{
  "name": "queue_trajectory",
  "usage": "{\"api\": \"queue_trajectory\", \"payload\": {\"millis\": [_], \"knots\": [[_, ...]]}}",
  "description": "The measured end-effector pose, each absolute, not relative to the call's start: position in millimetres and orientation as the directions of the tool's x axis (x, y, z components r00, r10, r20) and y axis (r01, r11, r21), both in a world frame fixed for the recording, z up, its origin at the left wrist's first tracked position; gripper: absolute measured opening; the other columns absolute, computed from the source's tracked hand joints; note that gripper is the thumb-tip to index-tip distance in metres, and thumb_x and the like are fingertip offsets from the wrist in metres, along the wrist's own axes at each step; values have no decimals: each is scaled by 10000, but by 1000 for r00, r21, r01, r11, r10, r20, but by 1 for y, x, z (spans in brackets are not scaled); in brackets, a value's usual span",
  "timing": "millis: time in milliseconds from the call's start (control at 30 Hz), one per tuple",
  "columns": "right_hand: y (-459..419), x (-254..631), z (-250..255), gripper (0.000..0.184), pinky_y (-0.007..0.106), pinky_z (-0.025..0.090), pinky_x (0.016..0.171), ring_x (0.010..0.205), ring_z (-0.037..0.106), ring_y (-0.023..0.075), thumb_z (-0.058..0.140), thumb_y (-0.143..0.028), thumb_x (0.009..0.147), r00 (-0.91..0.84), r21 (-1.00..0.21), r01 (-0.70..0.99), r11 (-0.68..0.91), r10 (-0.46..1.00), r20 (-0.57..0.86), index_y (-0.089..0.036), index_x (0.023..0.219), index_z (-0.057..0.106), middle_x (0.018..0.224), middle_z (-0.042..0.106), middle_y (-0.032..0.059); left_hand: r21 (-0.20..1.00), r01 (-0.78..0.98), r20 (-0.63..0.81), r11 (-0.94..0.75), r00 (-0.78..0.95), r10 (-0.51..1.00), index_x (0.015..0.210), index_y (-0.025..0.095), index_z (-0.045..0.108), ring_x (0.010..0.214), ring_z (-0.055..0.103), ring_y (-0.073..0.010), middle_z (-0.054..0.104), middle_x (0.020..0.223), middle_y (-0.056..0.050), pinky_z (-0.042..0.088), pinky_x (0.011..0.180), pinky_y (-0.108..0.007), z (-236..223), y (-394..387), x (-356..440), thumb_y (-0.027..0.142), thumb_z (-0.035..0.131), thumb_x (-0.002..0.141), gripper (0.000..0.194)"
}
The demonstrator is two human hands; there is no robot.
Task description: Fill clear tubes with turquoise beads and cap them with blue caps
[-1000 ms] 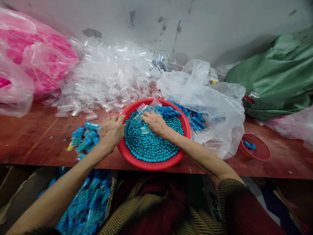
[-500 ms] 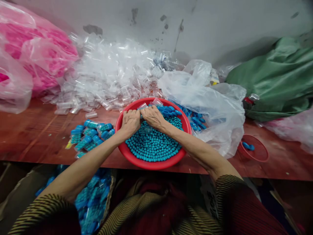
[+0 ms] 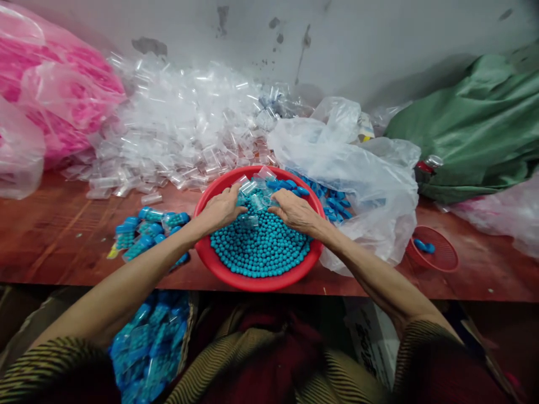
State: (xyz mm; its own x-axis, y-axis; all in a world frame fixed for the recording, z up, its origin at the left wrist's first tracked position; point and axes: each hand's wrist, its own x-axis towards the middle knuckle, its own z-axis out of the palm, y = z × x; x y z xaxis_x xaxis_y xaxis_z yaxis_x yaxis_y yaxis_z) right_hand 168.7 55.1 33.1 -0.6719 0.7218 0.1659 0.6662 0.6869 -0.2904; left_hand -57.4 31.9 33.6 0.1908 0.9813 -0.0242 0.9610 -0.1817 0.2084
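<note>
A red basin (image 3: 256, 283) on the table holds many small turquoise beads (image 3: 263, 255), several clear plastic tubes (image 3: 249, 222) and some blue caps (image 3: 290, 186). My left hand (image 3: 223, 210) is over the basin's left side, its thumb apart from the fingers and nothing plainly held. On the other side, my right hand (image 3: 293, 211) reaches in with thumb and fingers apart. Its fingertips are close to a clear tube among the beads; whether they touch it is unclear.
Bead-filled tubes with blue caps (image 3: 145, 233) lie left of the basin, and more fill a box (image 3: 191, 314) below. Behind are a heap of clear tubes (image 3: 181, 123) and a pink bag (image 3: 63, 95). Rightward are a plastic bag (image 3: 370, 179), a red basket (image 3: 438, 252) and a green sack (image 3: 471, 134).
My hands were together at the basin's far side with fingers curled; now they are apart and the fingers have opened. Clear tubes between them are now uncovered. The view has shifted slightly.
</note>
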Motion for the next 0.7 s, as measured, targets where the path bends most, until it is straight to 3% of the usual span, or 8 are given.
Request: {"api": "queue_trajectory", "payload": {"millis": [67, 133, 233, 300, 367, 500, 600, 700], "knots": [[48, 173, 28, 173, 350, 441, 847, 933, 534, 204, 509, -300, 886, -602, -461, 649, 605, 779, 175, -155, 953, 575, 988, 572, 85, 238, 958, 59, -158, 148, 987, 1375, 132, 325, 1153, 510, -315, 517, 1244, -186, 415, 901, -396, 33, 32, -49, 319, 562, 806, 644], [40, 175, 21, 147, 366, 464, 843, 913, 557, 198, 545, -273, 851, -499, -646, 611, 457, 856, 134, -160, 941, 576, 946, 584, 68, 322, 936, 117, -139, 107, 987, 1319, 138, 424, 1100, 531, -307, 556, 1169, -163, 407, 903, -412, 31, 26, -40, 298, 556, 805, 554], [27, 169, 10, 229, 338, 526, 681, 755, 610, 171, 535, -248, 835, -418, -904, 420, 83, 902, -111, -164, 1048, 521, 813, 600, 23, 695, 712, -11, -95, 142, 990, 1189, 134, 536, 800, 603, -213, 628, 857, -67, 464, 735, -331, 24, 6, -26, 346, 532, 801, 443], [16, 158, 5, 246, 290, 531, 584, 690, 627, 149, 479, -229, 858, -485, -953, 267, -142, 835, -260, -171, 1097, 470, 778, 606, 3, 887, 459, -147, 40, 199, 969, 1085, 136, 575, 664, 580, -167, 612, 745, -24, 455, 602, -275, 18, -9, -17, 401, 517, 784, 406], [5, 148, 2, 227, 261, 521, 573, 721, 638, 143, 433, -213, 881, -524, -958, 238, -161, 809, -266, -174, 1102, 462, 815, 628, 14, 946, 269, -234, 180, 187, 954, 958, 142, 578, 647, 576, -152, 607, 734, -16, 440, 548, -248, 13, -21, -9, 425, 518, 760, 351], [-12, 143, 10, 184, 264, 479, 642, 763, 628, 159, 458, -258, 899, -590, -818, 534, 217, 788, -176, -163, 1033, 542, 863, 665, 49, 946, 120, -316, 301, 127, 940, 809, 168, 484, 581, 546, -124, 560, 668, 18, 439, 538, -241, 9, -29, -4, 429, 536, 731, 277], [-8, 152, 23, 206, 281, 448, 710, 832, 622, 188, 500, -319, 895, -637, -584, 677, 447, 753, -162, -180, 1014, 593, 888, 679, 51, 939, 264, -263, 222, 129, 956, 812, 181, 475, 581, 535, -132, 553, 681, 13, 435, 561, -260, 10, -24, -9, 397, 496, 757, 224], [20, 163, 35, 219, 292, 424, 793, 945, 587, 196, 445, -274, 924, -580, -388, 752, 532, 815, -8, -190, 1039, 612, 997, 659, 65, 821, 564, -200, 92, 133, 971, 896, 187, 508, 724, 579, -182, 597, 770, -20, 436, 669, -297, 9, -20, -12, 321, 529, 749, 200]]}}
